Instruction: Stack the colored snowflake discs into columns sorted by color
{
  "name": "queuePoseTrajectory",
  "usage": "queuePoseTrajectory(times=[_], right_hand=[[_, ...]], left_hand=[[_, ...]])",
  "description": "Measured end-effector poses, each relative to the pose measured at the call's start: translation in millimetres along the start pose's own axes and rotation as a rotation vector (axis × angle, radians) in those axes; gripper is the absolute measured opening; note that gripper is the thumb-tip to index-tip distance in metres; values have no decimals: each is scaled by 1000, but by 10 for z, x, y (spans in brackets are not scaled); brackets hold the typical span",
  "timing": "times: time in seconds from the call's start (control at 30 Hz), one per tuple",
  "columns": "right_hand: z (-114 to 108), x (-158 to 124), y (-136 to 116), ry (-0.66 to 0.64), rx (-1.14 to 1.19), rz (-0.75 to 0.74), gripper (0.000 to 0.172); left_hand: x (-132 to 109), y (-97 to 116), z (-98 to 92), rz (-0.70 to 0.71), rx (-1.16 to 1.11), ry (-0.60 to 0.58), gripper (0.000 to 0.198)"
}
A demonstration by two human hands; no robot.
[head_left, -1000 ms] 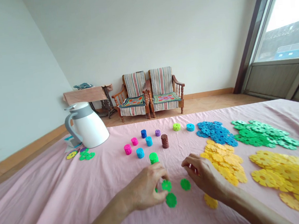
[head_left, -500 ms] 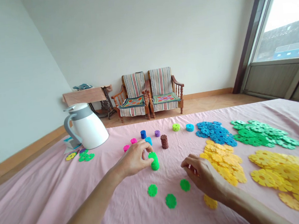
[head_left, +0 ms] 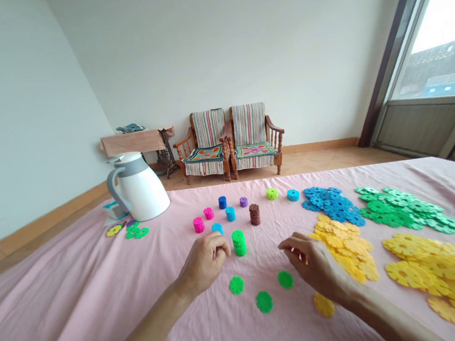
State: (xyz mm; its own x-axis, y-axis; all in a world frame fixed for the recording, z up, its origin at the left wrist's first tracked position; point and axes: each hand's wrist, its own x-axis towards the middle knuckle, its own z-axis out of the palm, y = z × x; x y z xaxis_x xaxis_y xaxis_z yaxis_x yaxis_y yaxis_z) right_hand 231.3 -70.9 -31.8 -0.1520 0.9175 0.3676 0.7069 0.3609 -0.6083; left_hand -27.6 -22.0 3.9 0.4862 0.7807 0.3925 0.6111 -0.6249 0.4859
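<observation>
My left hand [head_left: 206, 262] is just left of a stack of bright green snowflake discs [head_left: 239, 244]. Its fingers are curled in and closed, apart from the stack, with nothing showing in them. To the right, my right hand [head_left: 313, 263] hovers over the cloth beside a pile of yellow-orange discs [head_left: 343, 245]. Its fingers are loosely bent, with a gap to the thumb and no disc visible. Between the hands lie single green discs: a left one [head_left: 236, 285], a front one [head_left: 264, 301] and a right one [head_left: 285, 279]. One yellow disc [head_left: 323, 305] lies partly under my right wrist.
Beyond stand small stacks: brown [head_left: 255, 215], pink [head_left: 199, 225], dark blue [head_left: 222, 202], purple [head_left: 243, 202], lime [head_left: 272, 193]. Blue [head_left: 330, 204], green [head_left: 406, 208] and yellow piles [head_left: 439, 269] spread rightward. A white jug [head_left: 144, 191] stands at left on the pink cloth [head_left: 83, 305].
My left hand has let go of the top of the green stack, drawn back to the left and curled its fingers. My right hand has hardly moved. The view has shifted slightly.
</observation>
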Motion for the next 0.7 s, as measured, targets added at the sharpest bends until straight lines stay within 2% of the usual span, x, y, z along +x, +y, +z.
queuePoseTrajectory(times=[0.17, 0.33, 0.5, 0.7], right_hand=[[19, 130, -33, -18, -11, 14, 24], [122, 451, -37, -108, -81, -50, 31], [187, 768, -175, -234, -94, -106, 35], [234, 950, -324, -338, -158, -197, 33]], left_hand=[[-77, -8, 166, -11, -39, -113, 30], [-80, -34, 235, -43, -2, -114, 30], [-79, -52, 264, -81, -1, -106, 30], [-77, -61, 279, -68, -7, -95, 30]])
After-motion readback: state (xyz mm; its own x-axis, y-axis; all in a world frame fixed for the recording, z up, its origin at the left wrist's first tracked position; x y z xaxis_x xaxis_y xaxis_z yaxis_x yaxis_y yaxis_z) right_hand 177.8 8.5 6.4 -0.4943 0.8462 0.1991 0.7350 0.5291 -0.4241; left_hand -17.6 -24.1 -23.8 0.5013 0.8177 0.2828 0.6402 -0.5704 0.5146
